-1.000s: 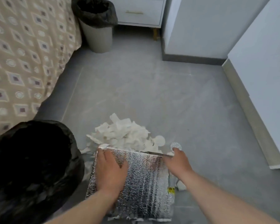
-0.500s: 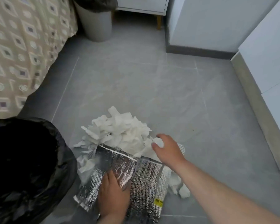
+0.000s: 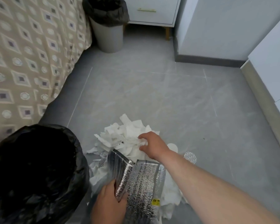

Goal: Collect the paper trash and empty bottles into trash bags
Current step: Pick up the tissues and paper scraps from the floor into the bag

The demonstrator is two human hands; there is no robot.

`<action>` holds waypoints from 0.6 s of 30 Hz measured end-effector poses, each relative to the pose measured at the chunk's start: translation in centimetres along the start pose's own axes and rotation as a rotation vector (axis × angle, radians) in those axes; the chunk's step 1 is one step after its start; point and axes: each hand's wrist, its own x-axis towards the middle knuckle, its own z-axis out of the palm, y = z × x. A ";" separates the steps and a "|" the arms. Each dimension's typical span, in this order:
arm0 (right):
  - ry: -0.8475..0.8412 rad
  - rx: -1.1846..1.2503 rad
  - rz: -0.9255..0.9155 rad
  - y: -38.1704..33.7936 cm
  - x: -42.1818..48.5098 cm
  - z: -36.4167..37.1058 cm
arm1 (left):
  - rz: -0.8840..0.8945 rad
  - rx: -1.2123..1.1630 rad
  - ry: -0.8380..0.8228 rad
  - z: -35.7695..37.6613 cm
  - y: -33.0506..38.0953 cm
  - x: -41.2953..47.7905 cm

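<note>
Raking at the paper pile [image 3: 128,135], the right hand [image 3: 153,145] is lying on the heap's right side with fingers curled loosely into the scraps, not yet pinching any one piece. Just nearer the camera than the pile, the left hand [image 3: 110,202] is pinching a folded corner of the foil bag [image 3: 141,180], thumb on top, and the bag's far edge is sitting against the heap like a scoop. Left of the pile, touching its stray scraps, the black trash bag [image 3: 36,172] is gaping open. Right of the pile, two small round pieces [image 3: 190,157] are lying apart on the floor [image 3: 168,97]. Far behind the pile, a lined bin [image 3: 108,26] is standing beside the bed [image 3: 23,54].

The likely trouble: light scraps may be slipping off the foil's creased, sagging edge as it lifts, scattering again; the limp trash bag mouth may be folding shut; the outlying rounds may be getting missed. No bottles are showing here.
</note>
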 end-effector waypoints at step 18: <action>0.422 0.199 -0.078 -9.9 -9.8 -14.4 | 0.379 -0.112 0.134 -14.1 6.2 -6.0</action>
